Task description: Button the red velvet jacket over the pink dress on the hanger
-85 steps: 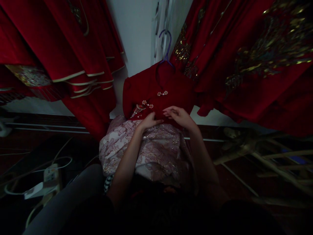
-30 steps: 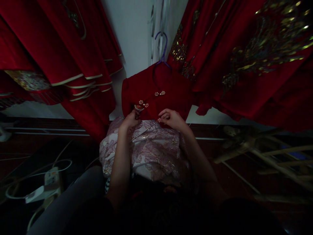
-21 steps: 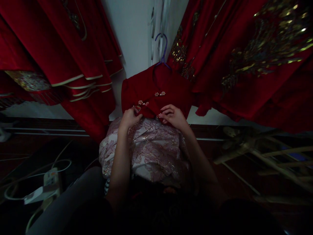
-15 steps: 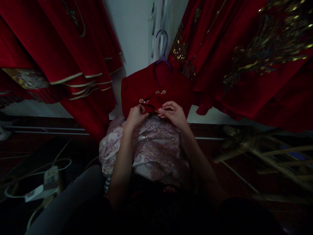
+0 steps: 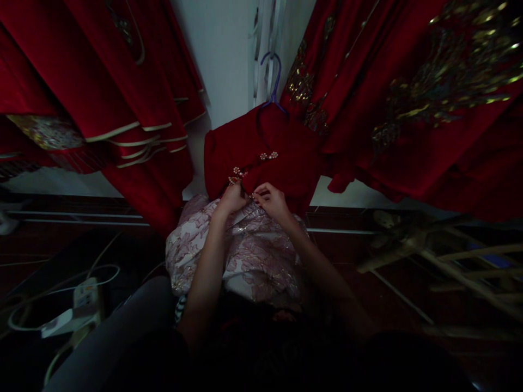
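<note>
A dark red garment (image 5: 281,163) hangs on a purple hanger (image 5: 272,81) in front of me, with pearl flower buttons (image 5: 268,155) across its chest. Below it lies a pink floral brocade skirt (image 5: 245,256). My left hand (image 5: 232,197) is closed in a pinch at the garment's front flap, beside a beaded ornament (image 5: 236,175). My right hand (image 5: 272,201) is pinched close to it on the same flap edge, fingertips nearly touching the left hand's. What the fingers hold besides cloth is too small to tell.
Other red garments with gold trim (image 5: 134,109) hang at left, and gold-embroidered red ones (image 5: 429,98) at right. A power strip with white cables (image 5: 81,305) lies on the dark floor at lower left. A pale wooden rack (image 5: 449,256) stands at right.
Both hands went from lying on the garment's lower edge to pinching its front flap. In the last half second my right hand shifted left and down, closer to my left.
</note>
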{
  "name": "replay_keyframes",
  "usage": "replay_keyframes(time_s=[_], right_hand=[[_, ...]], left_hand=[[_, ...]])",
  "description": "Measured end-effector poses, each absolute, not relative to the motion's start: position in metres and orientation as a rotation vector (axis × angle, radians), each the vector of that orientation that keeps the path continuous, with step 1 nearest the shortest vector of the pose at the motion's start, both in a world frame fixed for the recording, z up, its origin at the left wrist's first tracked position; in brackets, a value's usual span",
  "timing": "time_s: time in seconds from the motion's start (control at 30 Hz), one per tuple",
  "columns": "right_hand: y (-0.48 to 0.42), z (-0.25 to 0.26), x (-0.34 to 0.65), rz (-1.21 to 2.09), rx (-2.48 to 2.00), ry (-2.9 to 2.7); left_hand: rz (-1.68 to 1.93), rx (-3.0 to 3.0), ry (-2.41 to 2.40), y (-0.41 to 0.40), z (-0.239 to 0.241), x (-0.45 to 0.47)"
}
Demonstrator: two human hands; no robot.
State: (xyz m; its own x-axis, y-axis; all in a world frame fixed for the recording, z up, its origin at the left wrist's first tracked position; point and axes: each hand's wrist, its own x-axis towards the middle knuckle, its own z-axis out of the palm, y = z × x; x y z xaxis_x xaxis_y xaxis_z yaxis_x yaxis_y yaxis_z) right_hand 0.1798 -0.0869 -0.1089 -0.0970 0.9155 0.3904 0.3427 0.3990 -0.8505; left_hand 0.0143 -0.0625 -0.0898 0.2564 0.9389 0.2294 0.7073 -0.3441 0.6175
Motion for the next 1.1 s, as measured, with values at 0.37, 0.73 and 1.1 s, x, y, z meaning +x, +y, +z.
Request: replay_keyframes(time_s=[0.37, 0.73, 1.1], right_hand=[[-0.087, -0.109, 0.182, 0.55, -1.128, -1.721], [-0.087, -0.11, 0.181, 0.569, -1.147, -1.72], [-0.084, -0.113, 0.184, 0.678, -1.161, -1.648]], left_hand=[[0.859, 1.823, 1.201, -0.055, -0.099, 0.009], [0.883, 1.734, 1.221, -0.053, -0.097, 0.01], [0.867, 2.059, 1.252, -0.054, -0.098, 0.003]])
